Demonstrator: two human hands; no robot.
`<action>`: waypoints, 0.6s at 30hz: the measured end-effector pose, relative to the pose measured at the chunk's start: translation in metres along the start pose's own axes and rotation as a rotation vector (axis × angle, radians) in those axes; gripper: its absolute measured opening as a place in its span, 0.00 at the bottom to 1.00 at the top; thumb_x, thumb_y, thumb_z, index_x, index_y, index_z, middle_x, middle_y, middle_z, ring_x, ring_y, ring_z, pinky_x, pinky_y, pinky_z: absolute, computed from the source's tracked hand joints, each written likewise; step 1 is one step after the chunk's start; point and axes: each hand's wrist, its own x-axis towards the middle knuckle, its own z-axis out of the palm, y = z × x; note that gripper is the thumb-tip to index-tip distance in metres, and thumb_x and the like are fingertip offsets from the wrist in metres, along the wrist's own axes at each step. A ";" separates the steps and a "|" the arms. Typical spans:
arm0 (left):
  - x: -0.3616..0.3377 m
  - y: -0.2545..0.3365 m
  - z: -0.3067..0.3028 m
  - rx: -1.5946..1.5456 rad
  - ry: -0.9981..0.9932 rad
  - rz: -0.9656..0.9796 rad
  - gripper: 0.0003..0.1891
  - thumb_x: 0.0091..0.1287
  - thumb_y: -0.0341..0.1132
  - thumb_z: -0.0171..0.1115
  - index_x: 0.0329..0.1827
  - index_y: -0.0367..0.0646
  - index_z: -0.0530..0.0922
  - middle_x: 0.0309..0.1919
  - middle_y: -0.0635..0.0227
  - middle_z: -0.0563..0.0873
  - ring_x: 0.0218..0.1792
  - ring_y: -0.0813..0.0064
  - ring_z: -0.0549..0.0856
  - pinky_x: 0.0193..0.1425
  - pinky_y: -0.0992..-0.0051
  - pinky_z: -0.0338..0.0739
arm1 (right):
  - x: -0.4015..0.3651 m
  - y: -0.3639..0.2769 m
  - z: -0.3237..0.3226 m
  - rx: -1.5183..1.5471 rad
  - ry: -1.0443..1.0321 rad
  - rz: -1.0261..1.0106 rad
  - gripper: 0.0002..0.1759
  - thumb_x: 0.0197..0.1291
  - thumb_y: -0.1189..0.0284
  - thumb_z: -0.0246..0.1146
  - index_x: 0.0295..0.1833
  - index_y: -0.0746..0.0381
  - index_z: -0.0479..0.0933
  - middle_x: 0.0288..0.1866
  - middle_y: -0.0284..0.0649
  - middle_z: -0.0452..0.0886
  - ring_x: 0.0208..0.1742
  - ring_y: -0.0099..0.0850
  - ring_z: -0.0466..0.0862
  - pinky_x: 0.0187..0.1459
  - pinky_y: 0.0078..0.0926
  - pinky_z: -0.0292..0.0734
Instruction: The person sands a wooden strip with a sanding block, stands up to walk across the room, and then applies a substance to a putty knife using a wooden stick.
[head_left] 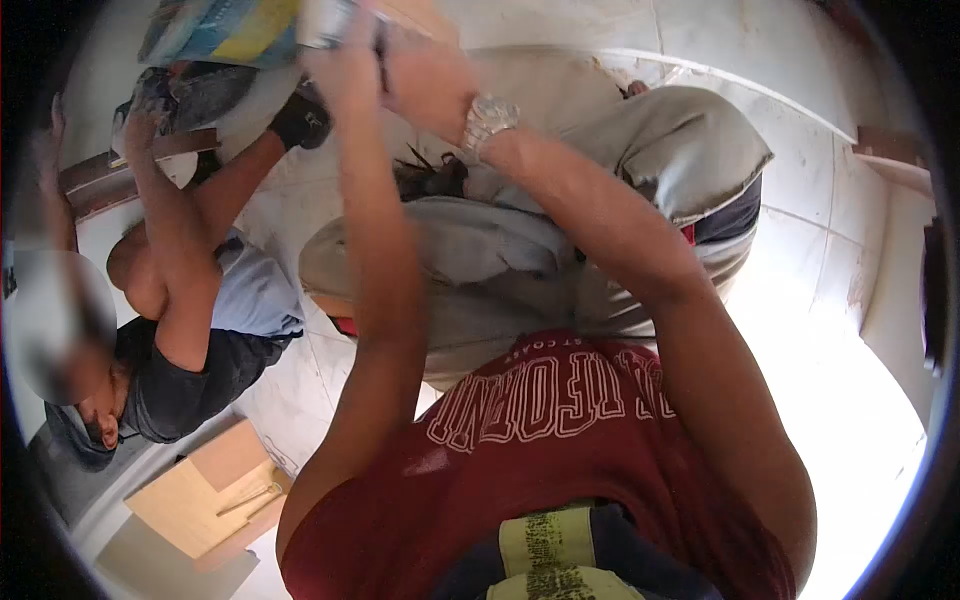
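Observation:
My left hand (345, 75) and my right hand (432, 85) are close together at the top edge of the view, both smeared by motion. Their fingers look closed round a pale thing with a whitish edge (322, 22), too blurred and cut off to name. A flat tan piece (418, 14) shows just beyond my right hand. Left of my hands is a blue and yellow printed package (225, 32), partly out of frame. A metal watch (490, 122) is on my right wrist.
A co-worker (170, 370) in a dark shirt sits low on the left, one hand (145, 125) near a dark, dusty object (215, 98). Behind lies a light wooden board (185, 500) with a thin metal tool (250, 497) on it. Pale tiles (790, 240) cover the floor.

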 end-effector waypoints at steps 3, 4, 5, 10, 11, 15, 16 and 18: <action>-0.006 0.024 -0.002 -0.044 -0.038 0.027 0.17 0.68 0.31 0.69 0.56 0.32 0.81 0.48 0.63 0.88 0.46 0.70 0.86 0.54 0.67 0.81 | 0.014 -0.024 -0.015 0.002 -0.030 0.022 0.22 0.62 0.64 0.67 0.54 0.67 0.74 0.45 0.54 0.85 0.47 0.53 0.86 0.47 0.50 0.82; 0.001 -0.011 -0.010 -0.032 -0.061 0.098 0.17 0.68 0.34 0.70 0.55 0.32 0.82 0.46 0.64 0.89 0.44 0.70 0.87 0.51 0.67 0.81 | 0.008 -0.014 -0.009 0.022 -0.046 0.058 0.22 0.62 0.64 0.67 0.55 0.67 0.74 0.44 0.54 0.85 0.47 0.53 0.86 0.47 0.51 0.82; 0.005 -0.042 -0.016 -0.024 -0.081 0.170 0.18 0.68 0.37 0.71 0.53 0.32 0.83 0.43 0.65 0.90 0.41 0.71 0.87 0.48 0.68 0.82 | 0.000 0.000 0.001 0.037 -0.064 0.091 0.22 0.63 0.63 0.67 0.55 0.67 0.74 0.43 0.54 0.85 0.46 0.54 0.86 0.46 0.51 0.82; -0.008 -0.080 -0.002 0.110 0.031 0.041 0.16 0.64 0.26 0.68 0.54 0.33 0.81 0.44 0.65 0.88 0.44 0.71 0.87 0.50 0.69 0.82 | -0.010 0.039 0.029 -0.001 -0.109 0.079 0.23 0.62 0.65 0.67 0.57 0.67 0.73 0.46 0.56 0.85 0.47 0.58 0.85 0.47 0.53 0.82; 0.002 -0.061 0.000 0.013 0.011 0.041 0.15 0.64 0.27 0.68 0.53 0.33 0.82 0.43 0.65 0.88 0.43 0.72 0.87 0.50 0.70 0.81 | 0.005 0.020 0.008 -0.001 -0.080 0.049 0.23 0.61 0.66 0.67 0.57 0.67 0.72 0.47 0.56 0.84 0.48 0.58 0.85 0.48 0.52 0.81; 0.004 0.029 -0.014 0.003 -0.038 0.005 0.10 0.64 0.30 0.67 0.45 0.33 0.83 0.38 0.69 0.88 0.38 0.78 0.85 0.45 0.73 0.80 | 0.015 -0.034 -0.034 -0.018 0.017 -0.107 0.23 0.58 0.67 0.69 0.55 0.69 0.73 0.47 0.56 0.82 0.49 0.57 0.84 0.50 0.51 0.82; 0.005 0.026 -0.014 0.070 -0.044 0.097 0.10 0.64 0.30 0.67 0.44 0.33 0.83 0.37 0.70 0.88 0.37 0.79 0.85 0.43 0.73 0.80 | 0.020 -0.037 -0.036 -0.021 0.059 -0.169 0.23 0.58 0.67 0.69 0.54 0.69 0.74 0.46 0.56 0.81 0.49 0.56 0.84 0.50 0.50 0.83; -0.004 0.046 -0.003 0.227 0.007 0.202 0.08 0.64 0.32 0.67 0.40 0.35 0.83 0.32 0.73 0.86 0.33 0.81 0.82 0.40 0.73 0.78 | 0.021 -0.033 -0.031 -0.045 0.049 -0.141 0.25 0.55 0.68 0.71 0.55 0.69 0.72 0.48 0.55 0.79 0.48 0.57 0.83 0.50 0.50 0.82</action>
